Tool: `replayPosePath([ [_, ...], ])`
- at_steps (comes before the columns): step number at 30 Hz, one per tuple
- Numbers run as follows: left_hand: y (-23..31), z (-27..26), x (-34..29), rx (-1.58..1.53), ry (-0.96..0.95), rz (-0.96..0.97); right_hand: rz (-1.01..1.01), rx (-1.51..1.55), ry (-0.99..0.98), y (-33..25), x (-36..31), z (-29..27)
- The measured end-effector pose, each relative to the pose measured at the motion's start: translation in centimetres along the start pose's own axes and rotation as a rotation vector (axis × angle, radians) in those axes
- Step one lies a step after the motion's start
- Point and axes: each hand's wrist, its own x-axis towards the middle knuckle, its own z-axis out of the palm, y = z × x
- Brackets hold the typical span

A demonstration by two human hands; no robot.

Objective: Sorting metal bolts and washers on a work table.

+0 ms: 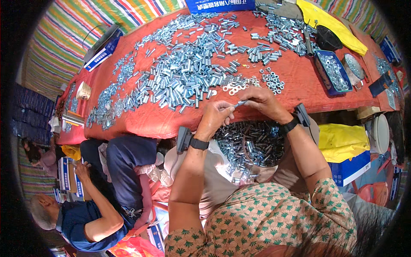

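Across the red counter (299,85), many metal tubes (171,77) seem left, while the left hand (217,115) and right hand (262,101) pinch one maybe-unfinished metal piece (242,103).

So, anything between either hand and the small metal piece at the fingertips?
Nothing visible. The right hand pinches the small metal piece; the left hand has its fingertips at the other end, contact too small to confirm. The flat rings lie beyond, on the red cloth.
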Motion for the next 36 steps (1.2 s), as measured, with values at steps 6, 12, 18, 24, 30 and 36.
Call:
replayPosePath([
  [6, 0.0, 1.1, -0.8, -0.113, -0.096, -0.057, 0.415, 0.641, -0.090, 0.7, -0.7, 0.4],
  [12, -0.5, 0.6, -1.2, -0.388, -0.156, -0.083, 0.332, 0.502, -0.112, -0.8, 0.7, 2.1],
  [18, -1.6, -0.3, -0.8, -0.525, 0.012, -0.074, 0.422, 0.472, 0.032, 0.2, 3.1, 3.1],
  [24, -1.9, -0.7, -0.9, -0.616, 0.168, -0.060, 0.034, -0.269, 0.011, 1.2, 3.4, 4.6],
  [30, -2.4, -0.1, -0.9, -0.590, 0.137, -0.066, 0.102, -0.147, 0.139, 1.2, 3.5, 4.5],
  [36, -2.3, 1.0, -0.8, -0.621, 0.030, -0.112, 0.467, 0.523, 0.175, 0.3, 2.7, 3.4],
])
